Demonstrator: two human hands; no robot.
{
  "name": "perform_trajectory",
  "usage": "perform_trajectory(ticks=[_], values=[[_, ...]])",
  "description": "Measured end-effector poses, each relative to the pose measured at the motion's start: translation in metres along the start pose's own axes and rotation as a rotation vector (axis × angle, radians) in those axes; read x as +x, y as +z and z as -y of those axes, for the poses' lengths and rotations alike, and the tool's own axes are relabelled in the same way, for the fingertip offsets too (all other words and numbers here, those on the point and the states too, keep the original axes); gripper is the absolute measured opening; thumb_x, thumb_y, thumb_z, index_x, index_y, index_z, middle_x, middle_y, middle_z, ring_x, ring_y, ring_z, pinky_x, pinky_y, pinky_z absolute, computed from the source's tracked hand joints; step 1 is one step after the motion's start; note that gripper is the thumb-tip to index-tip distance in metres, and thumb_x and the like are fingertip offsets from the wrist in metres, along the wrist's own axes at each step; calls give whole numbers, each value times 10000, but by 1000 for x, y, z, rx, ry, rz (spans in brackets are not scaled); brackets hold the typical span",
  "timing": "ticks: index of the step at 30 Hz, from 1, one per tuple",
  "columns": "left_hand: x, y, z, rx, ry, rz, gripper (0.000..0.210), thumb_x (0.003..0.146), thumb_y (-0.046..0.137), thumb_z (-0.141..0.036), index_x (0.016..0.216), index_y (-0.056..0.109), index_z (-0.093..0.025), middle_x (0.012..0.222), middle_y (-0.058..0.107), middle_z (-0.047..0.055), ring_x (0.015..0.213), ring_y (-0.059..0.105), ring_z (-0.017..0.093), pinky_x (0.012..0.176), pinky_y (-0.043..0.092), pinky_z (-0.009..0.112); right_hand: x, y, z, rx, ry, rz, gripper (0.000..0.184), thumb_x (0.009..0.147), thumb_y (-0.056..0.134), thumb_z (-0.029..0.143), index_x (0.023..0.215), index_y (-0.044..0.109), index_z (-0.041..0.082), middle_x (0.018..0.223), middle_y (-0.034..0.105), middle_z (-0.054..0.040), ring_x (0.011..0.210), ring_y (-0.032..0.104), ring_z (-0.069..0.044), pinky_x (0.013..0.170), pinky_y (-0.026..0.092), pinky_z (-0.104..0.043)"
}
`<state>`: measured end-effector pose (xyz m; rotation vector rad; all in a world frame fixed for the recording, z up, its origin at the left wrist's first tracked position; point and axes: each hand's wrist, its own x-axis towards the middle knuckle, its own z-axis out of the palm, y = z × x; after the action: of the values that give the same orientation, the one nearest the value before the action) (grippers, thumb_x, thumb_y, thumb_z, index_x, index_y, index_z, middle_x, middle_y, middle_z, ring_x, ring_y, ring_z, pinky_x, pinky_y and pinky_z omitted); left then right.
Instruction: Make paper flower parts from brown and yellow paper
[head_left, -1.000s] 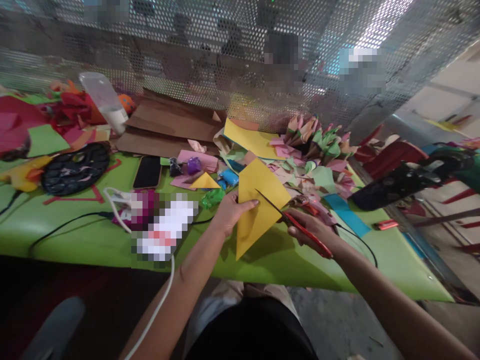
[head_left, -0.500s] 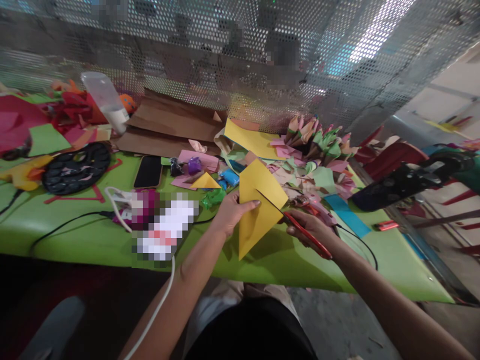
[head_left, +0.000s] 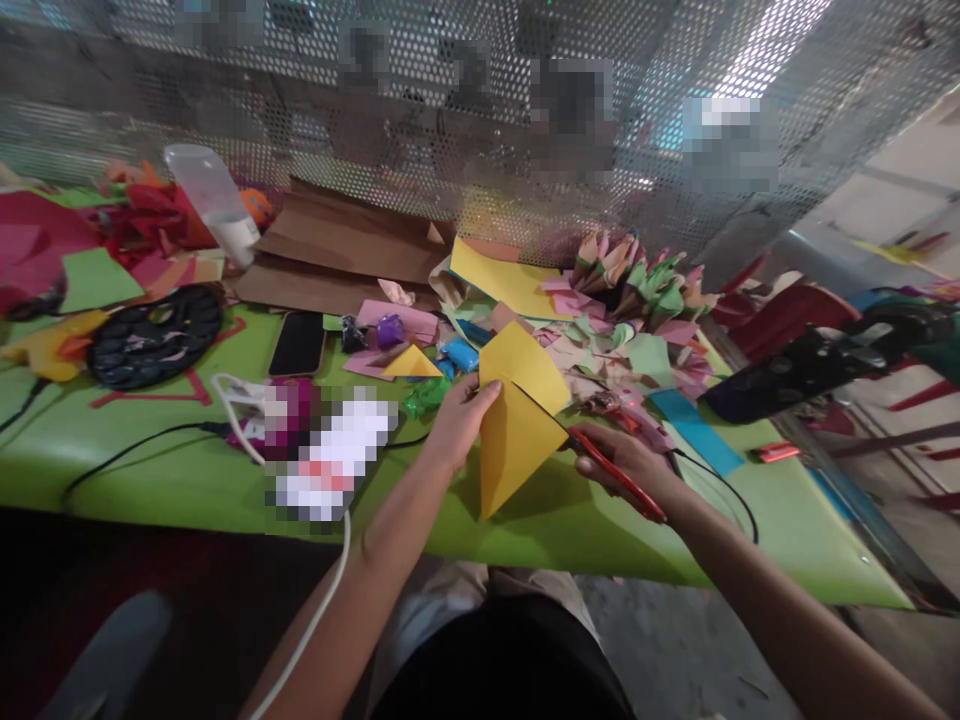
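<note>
A sheet of yellow paper (head_left: 517, 440) hangs over the front of the green table, pinched at its left edge by my left hand (head_left: 463, 420), thumb on top. My right hand (head_left: 619, 460) is closed around red-handled scissors (head_left: 619, 475). Their blades lie in a slit that runs from the paper's right edge toward its middle. Paper stands on both sides of the slit. Just behind my left hand are a small yellow paper triangle (head_left: 412, 362), a blue packet (head_left: 459, 354) and a green packet (head_left: 426, 398).
On the green table (head_left: 187, 470) lie a black phone (head_left: 298, 344), a round black tray (head_left: 156, 338), a white cable and brown cardboard (head_left: 352, 240). Paper scraps and folded paper flowers (head_left: 660, 280) pile up at the back right. A perforated metal screen (head_left: 480, 120) rises behind.
My left thumb has shifted a little left and up on the yellow paper. The paper's right part has bent slightly, and the scissors are nearly where they were.
</note>
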<state>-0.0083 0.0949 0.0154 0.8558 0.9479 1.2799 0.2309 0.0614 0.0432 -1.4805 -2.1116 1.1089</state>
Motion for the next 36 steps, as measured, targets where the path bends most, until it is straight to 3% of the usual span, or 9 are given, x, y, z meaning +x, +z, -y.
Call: perform_trajectory(ticks=[6, 11, 18, 25, 29, 36], values=[[0, 1, 0, 16, -25, 37, 379, 659, 805, -476, 887, 736, -180, 900, 764, 52, 881, 683, 249, 781, 511, 335, -3, -3, 3, -86, -26, 44, 610, 888, 491, 752, 1095, 641, 198, 813, 619, -42, 690, 585, -176, 568, 469, -265], [-1, 2, -1, -11, -60, 59, 404, 632, 828, -462, 906, 743, -177, 927, 761, 54, 877, 677, 238, 794, 508, 333, -1, -1, 6, -38, -79, 42, 614, 901, 513, 722, 1195, 638, 198, 892, 651, -54, 680, 575, -158, 557, 468, -252], [-1, 2, -1, -3, -77, 38, 370, 637, 833, -452, 873, 741, -182, 886, 752, 46, 853, 672, 235, 754, 495, 318, 2, 4, 4, 36, 12, 4, 517, 845, 616, 688, 1014, 645, 200, 694, 518, 16, 574, 462, -128, 487, 362, -241], [-2, 1, 0, 22, -84, 41, 394, 635, 840, -485, 866, 735, -183, 890, 748, 48, 852, 668, 235, 739, 491, 314, 3, 5, 4, 92, 43, -6, 476, 811, 658, 678, 906, 644, 211, 599, 432, 41, 542, 435, -136, 480, 311, -256], [-2, 1, -1, 38, -84, 54, 368, 658, 828, -479, 846, 724, -180, 867, 740, 42, 828, 663, 223, 722, 487, 304, 1, 3, 6, 30, 28, 2, 514, 832, 614, 709, 939, 627, 206, 646, 493, 21, 575, 466, -141, 488, 325, -250], [-3, 2, -1, 53, -119, 115, 383, 648, 836, -468, 868, 733, -172, 839, 747, 44, 794, 673, 220, 705, 488, 299, -2, -1, 11, -77, -33, 47, 552, 889, 483, 748, 992, 587, 216, 837, 621, -35, 728, 569, -180, 589, 447, -264]])
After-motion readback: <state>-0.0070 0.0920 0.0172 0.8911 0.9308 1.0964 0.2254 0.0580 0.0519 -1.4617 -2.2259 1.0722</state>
